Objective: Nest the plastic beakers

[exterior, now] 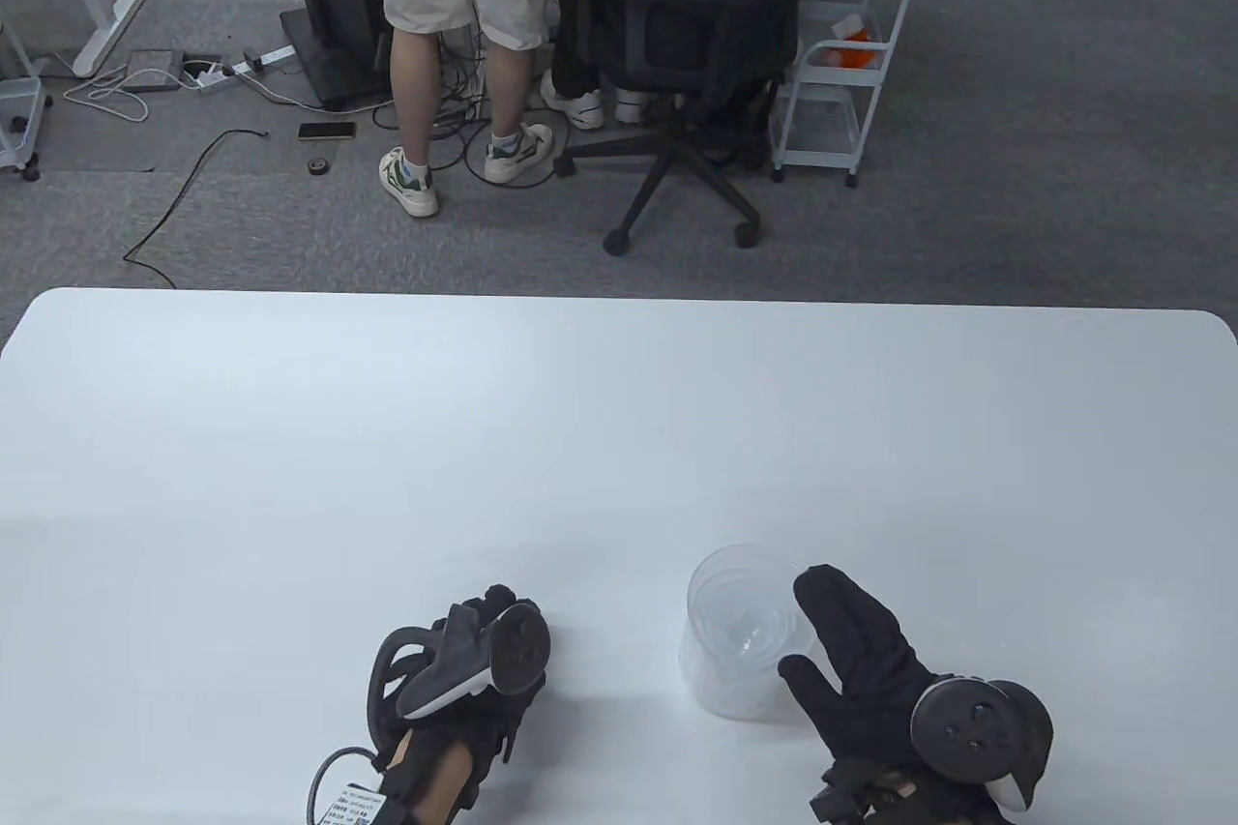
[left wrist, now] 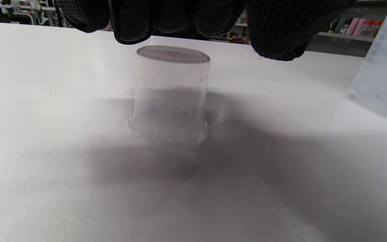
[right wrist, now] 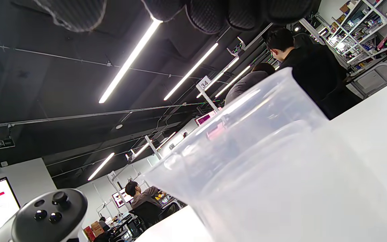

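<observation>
Your right hand (exterior: 861,661) spread open against the nested beakers (exterior: 743,636), your left hand (exterior: 464,670) hovering open-fingered above an upturned small beaker (left wrist: 170,97), gripping nothing.

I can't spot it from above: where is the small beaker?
In the left wrist view, the small beaker stands upside down on the table, just under the left hand's fingertips, left of the large beaker.
</observation>
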Action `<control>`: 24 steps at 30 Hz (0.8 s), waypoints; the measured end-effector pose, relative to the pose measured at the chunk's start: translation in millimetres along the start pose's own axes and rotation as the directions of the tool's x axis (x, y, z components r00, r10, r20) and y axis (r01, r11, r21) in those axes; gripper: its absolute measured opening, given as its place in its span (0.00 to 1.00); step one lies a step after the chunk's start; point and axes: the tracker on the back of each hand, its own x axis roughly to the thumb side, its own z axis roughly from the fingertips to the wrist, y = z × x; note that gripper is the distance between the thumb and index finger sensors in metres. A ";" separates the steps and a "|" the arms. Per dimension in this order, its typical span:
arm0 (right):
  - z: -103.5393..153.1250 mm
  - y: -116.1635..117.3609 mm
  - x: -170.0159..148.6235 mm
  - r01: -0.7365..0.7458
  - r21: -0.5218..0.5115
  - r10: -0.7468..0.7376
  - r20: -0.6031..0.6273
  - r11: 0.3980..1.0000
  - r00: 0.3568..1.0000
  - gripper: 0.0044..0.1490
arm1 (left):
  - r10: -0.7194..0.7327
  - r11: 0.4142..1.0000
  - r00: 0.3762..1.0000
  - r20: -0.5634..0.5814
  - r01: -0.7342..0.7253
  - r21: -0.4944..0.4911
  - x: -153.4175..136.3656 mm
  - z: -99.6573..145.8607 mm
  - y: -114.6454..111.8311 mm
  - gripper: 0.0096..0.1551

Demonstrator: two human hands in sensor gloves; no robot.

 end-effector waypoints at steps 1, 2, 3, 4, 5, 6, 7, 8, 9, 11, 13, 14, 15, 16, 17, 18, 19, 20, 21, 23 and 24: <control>0.0 -0.2 0.3 0.001 -0.001 -0.001 0.000 1.000 1.000 0.45 | -0.006 1.000 1.000 0.000 0.006 -0.003 0.2 -0.5 -1.4 0.40; 0.0 -0.4 0.3 0.001 -0.002 -0.001 -0.001 1.000 1.000 0.45 | -0.015 1.000 1.000 -0.002 0.015 -0.007 0.3 -1.5 -3.3 0.39; 0.0 -0.5 0.3 0.000 -0.002 0.000 -0.002 1.000 1.000 0.45 | -0.023 1.000 1.000 -0.004 0.023 -0.011 0.5 -2.1 -4.9 0.39; 0.0 -0.6 0.2 -0.001 -0.002 0.001 -0.002 1.000 1.000 0.45 | -0.031 0.999 0.999 -0.004 0.031 -0.015 0.8 -2.9 -6.7 0.38; 0.0 -0.7 0.0 -0.002 -0.001 0.002 -0.004 1.000 1.000 0.45 | -0.035 0.999 0.999 -0.004 0.035 -0.017 1.0 -3.4 -8.0 0.37; 0.0 -0.9 -0.1 -0.005 0.000 0.005 -0.007 1.000 1.000 0.45 | -0.044 0.999 0.999 -0.003 0.044 -0.021 1.4 -4.1 -10.1 0.37; 0.0 -1.0 -0.2 -0.007 0.000 0.007 -0.008 1.000 1.000 0.45 | -0.050 0.999 0.999 -0.002 0.050 -0.022 1.7 -4.5 -11.4 0.37; 0.0 -1.2 -0.4 -0.011 0.001 0.011 -0.010 1.000 1.000 0.45 | -0.059 0.998 0.998 0.001 0.059 -0.028 2.2 -5.6 -13.8 0.36; 0.0 -1.4 -0.5 -0.013 0.002 0.013 -0.012 1.000 1.000 0.45 | -0.062 0.997 0.998 0.003 0.062 -0.035 2.6 -6.2 -15.1 0.35; 0.1 -1.6 -0.7 -0.015 0.001 0.015 -0.014 1.000 1.000 0.44 | -0.075 0.996 0.997 0.005 0.075 -0.049 4.0 -7.8 -18.1 0.34; 0.2 -1.5 -0.7 -0.016 0.004 0.016 -0.016 1.000 1.000 0.44 | -0.085 0.995 0.996 0.009 0.085 -0.044 5.9 -8.4 -18.4 0.33; 0.3 -1.3 -0.7 -0.018 0.004 0.018 -0.016 1.000 1.000 0.44 | -0.086 0.995 0.996 0.010 0.086 -0.045 6.3 -8.5 -18.4 0.33; 0.3 -1.2 -0.6 -0.018 0.005 0.018 -0.017 1.000 1.000 0.44 | -0.083 0.995 0.996 0.013 0.084 -0.045 6.9 -8.4 -18.3 0.33; 0.3 -0.9 -0.6 -0.018 0.006 0.018 -0.017 1.000 1.000 0.44 | -0.077 0.996 0.997 0.016 0.078 -0.042 7.0 -8.7 -18.7 0.32; 0.4 -0.7 -0.5 -0.019 0.007 0.019 -0.016 1.000 1.000 0.44 | -0.073 0.996 0.997 0.018 0.074 -0.041 6.8 -8.9 -19.0 0.32; 0.3 -0.5 -0.5 -0.020 0.008 0.020 -0.016 1.000 1.000 0.44 | -0.064 0.997 0.998 0.020 0.065 -0.036 6.5 -8.9 -18.8 0.32; 0.3 -0.3 -0.6 -0.021 0.008 0.021 -0.015 1.000 1.000 0.44 | -0.056 0.998 0.998 0.022 0.056 -0.032 6.2 -9.0 -18.7 0.32; 0.3 -0.2 -0.6 -0.022 0.008 0.022 -0.015 1.000 1.000 0.44 | -0.032 0.999 0.999 0.025 0.033 -0.022 5.6 -8.6 -17.5 0.32; 0.3 -0.1 -0.6 -0.022 0.008 0.022 -0.015 1.000 1.000 0.44 | -0.014 1.000 1.000 0.027 0.015 -0.016 5.2 -8.3 -16.4 0.32; 0.2 0.3 -0.5 -0.022 0.010 0.022 -0.016 1.000 1.000 0.44 | 0.040 0.999 0.999 0.035 -0.040 0.007 4.0 -7.2 -12.9 0.32; 0.1 0.4 -0.3 -0.025 0.009 0.025 -0.015 1.000 1.000 0.44 | 0.080 0.996 0.996 0.042 -0.081 0.021 3.2 -6.5 -10.0 0.32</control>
